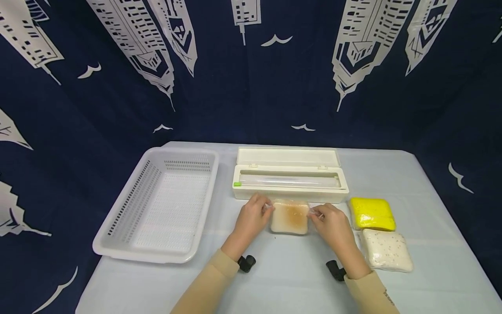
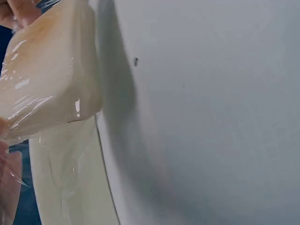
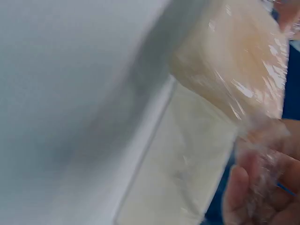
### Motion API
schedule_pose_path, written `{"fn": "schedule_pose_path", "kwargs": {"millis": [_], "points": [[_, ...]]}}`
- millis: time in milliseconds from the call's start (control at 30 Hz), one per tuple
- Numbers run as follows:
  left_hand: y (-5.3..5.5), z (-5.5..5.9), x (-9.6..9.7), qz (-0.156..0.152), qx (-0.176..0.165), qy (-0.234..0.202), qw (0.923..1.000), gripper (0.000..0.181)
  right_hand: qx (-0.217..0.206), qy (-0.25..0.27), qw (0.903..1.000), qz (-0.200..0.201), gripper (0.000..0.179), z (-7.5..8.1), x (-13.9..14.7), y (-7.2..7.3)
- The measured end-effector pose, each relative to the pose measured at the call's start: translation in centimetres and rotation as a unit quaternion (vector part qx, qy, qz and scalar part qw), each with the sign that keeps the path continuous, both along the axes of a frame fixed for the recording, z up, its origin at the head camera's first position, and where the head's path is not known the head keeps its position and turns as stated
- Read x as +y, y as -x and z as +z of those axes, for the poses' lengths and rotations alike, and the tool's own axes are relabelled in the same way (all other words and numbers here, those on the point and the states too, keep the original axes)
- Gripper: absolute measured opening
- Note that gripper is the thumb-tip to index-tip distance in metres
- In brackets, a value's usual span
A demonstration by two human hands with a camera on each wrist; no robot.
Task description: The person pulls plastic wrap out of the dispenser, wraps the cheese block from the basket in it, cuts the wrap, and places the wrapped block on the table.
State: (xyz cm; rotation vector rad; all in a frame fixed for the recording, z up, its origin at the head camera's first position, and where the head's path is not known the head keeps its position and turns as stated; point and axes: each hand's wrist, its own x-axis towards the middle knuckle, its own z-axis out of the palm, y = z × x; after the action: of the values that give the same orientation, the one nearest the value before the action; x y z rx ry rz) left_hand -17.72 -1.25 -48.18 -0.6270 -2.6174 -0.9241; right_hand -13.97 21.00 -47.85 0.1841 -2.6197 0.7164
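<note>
A square, bread-like slice (image 1: 290, 218), white with a browned patch, is covered in clear plastic wrap (image 3: 262, 154). At its left side, the left hand (image 1: 252, 216) pinches the wrap between thumb and fingers. On the opposite side, the right hand (image 1: 329, 222) grips a gathered, crumpled end of the wrap. Both wrist views show the film lying tight and shiny over the slice. Part of the left hand is cut off in its wrist view. Just behind the slice stands a cream plastic wrap dispenser (image 1: 290, 195), its lid raised and a clear roll inside.
A white perforated basket (image 1: 157, 257) stands on the left of the white-covered table (image 1: 290, 288). To the right lie a yellow wrapped block (image 1: 371, 213) and a speckled white wrapped block (image 1: 386, 250). A dark blue patterned cloth (image 1: 251, 96) hangs behind the table.
</note>
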Motion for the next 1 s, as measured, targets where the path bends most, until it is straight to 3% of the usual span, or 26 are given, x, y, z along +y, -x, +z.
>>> {"fn": "schedule_pose_path", "kwargs": {"millis": [133, 200, 333, 567, 700, 833, 900, 1000], "points": [[-1.3, 0.8, -0.1, -0.001, -0.036, 0.033, 0.9988, 0.01, -0.116, -0.001, 0.9932, -0.003, 0.016, 1.4, 0.2, -1.3], [-1.9, 1.1, -0.1, -0.004, -0.063, 0.056, 0.9964, 0.011, -0.178, -0.005, 0.984, -0.001, 0.015, 2.0, 0.2, -1.7], [-2.8, 1.2, -0.1, -0.007, -0.119, 0.087, 0.9891, 0.014, -0.253, -0.02, 0.967, 0.019, 0.013, 2.6, 0.1, -2.2], [-3.3, 0.9, -0.2, 0.009, -0.168, 0.079, 0.9826, 0.02, -0.29, -0.03, 0.9559, 0.031, 0.016, 2.1, 0.1, -2.0], [-2.7, 0.9, -0.9, 0.031, -0.201, 0.028, 0.9787, 0.031, -0.296, -0.02, 0.9548, 0.015, 0.029, 1.9, 0.5, -1.7], [-2.3, 0.9, -2.4, 0.06, -0.221, -0.025, 0.9732, 0.04, -0.301, 0.003, 0.9536, -0.004, 0.053, 2.2, 1.5, -1.9], [-2.4, 0.7, -3.2, 0.073, -0.238, -0.047, 0.9674, 0.045, -0.315, 0.024, 0.9487, -0.02, 0.067, 2.2, 2.2, -2.2], [-3.0, 0.1, -4.0, 0.08, -0.292, -0.066, 0.9507, 0.056, -0.348, 0.051, 0.9348, -0.047, 0.083, 1.9, 3.3, -2.8]]}}
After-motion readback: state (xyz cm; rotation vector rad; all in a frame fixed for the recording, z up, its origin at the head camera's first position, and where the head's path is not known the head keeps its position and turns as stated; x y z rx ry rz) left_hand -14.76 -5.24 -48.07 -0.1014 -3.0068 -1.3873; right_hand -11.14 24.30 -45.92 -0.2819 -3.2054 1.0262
